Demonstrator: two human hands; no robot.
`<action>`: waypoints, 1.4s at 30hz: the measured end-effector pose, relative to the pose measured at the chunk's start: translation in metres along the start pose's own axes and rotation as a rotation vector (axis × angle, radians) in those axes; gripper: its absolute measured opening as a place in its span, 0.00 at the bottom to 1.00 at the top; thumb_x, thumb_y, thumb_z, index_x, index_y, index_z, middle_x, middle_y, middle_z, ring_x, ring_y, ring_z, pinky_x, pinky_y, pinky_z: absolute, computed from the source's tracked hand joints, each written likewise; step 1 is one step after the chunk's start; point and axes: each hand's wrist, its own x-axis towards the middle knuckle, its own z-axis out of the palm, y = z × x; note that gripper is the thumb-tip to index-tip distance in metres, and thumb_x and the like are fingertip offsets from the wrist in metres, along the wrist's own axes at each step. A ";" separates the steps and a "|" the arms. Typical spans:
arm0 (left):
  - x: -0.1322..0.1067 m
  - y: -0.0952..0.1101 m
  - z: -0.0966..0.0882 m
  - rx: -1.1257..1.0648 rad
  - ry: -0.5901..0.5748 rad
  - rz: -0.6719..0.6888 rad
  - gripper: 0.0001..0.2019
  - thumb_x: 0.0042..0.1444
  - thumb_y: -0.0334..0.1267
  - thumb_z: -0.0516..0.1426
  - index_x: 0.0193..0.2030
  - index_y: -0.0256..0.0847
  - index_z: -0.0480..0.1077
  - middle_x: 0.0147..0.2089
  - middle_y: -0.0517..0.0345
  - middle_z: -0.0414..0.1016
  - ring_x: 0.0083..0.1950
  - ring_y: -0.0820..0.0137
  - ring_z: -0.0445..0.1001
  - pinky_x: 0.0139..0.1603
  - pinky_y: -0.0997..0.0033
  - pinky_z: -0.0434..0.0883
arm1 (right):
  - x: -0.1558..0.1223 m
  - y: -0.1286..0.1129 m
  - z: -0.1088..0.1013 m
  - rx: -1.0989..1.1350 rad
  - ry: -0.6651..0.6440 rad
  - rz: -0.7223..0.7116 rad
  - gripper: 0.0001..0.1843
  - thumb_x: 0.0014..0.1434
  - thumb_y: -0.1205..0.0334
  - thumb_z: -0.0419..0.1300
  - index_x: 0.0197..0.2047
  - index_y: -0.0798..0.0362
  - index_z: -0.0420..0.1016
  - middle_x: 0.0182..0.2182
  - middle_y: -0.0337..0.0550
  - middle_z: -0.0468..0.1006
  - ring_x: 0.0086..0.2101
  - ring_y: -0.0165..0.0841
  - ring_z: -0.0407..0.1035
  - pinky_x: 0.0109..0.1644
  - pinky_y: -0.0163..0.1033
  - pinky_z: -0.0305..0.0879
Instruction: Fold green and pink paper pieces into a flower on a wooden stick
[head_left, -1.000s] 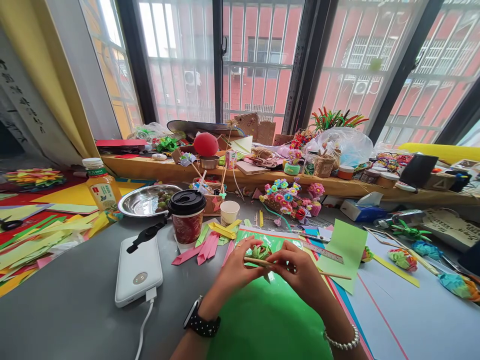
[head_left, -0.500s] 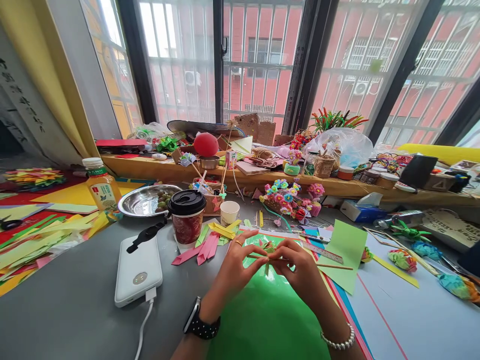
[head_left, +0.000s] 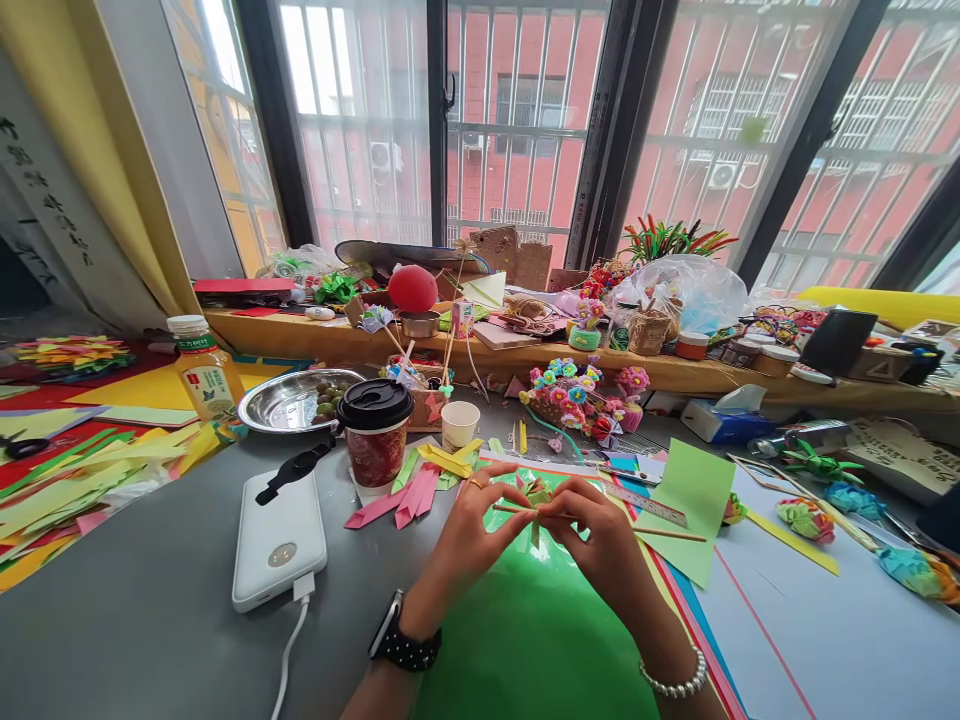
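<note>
Between my hands is a small folded-paper piece (head_left: 535, 488) in green and pink, shaped like a flower, with a green strip hanging below. My left hand (head_left: 474, 520) pinches its edge with thumb and index finger. My right hand (head_left: 596, 522) is closed on a thin wooden stick (head_left: 671, 534), which runs across behind the fingertips and sticks out to the right; its fingertips also touch the paper. Exactly how stick and paper meet is hidden by the fingers. Under both hands lies a large glossy green rounded thing (head_left: 517, 640), like a balloon.
Left are a white power bank (head_left: 274, 530) with cable, a lidded coffee cup (head_left: 373, 440), a metal plate (head_left: 259, 405) of fruit and a drink bottle (head_left: 206, 375). Pink folded strips (head_left: 416, 497) lie nearby. On the right are green paper (head_left: 694, 480) and a ruler (head_left: 652, 505).
My hands stay in nearly the same place, with only slight finger movement at the folded paper. The view has shifted very slightly.
</note>
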 end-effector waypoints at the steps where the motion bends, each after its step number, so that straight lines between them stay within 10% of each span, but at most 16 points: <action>1: 0.000 0.001 0.000 -0.022 -0.014 -0.008 0.09 0.50 0.43 0.55 0.31 0.41 0.72 0.52 0.50 0.66 0.55 0.61 0.63 0.51 0.59 0.65 | 0.000 0.000 0.000 -0.004 -0.004 -0.005 0.06 0.55 0.67 0.55 0.28 0.53 0.71 0.28 0.41 0.70 0.27 0.30 0.66 0.29 0.33 0.63; 24: 0.002 -0.003 -0.002 -0.069 -0.083 -0.027 0.08 0.51 0.40 0.54 0.30 0.43 0.74 0.50 0.53 0.69 0.52 0.63 0.66 0.52 0.61 0.63 | 0.000 0.002 0.002 -0.049 -0.058 -0.032 0.07 0.56 0.67 0.53 0.32 0.53 0.72 0.30 0.43 0.70 0.29 0.31 0.66 0.31 0.34 0.64; 42: -0.001 -0.003 0.005 0.228 0.009 0.177 0.07 0.51 0.36 0.55 0.29 0.47 0.74 0.50 0.55 0.68 0.53 0.61 0.63 0.58 0.48 0.53 | 0.002 0.004 -0.003 0.025 -0.126 0.236 0.13 0.55 0.55 0.54 0.25 0.54 0.70 0.23 0.39 0.73 0.25 0.29 0.66 0.28 0.33 0.60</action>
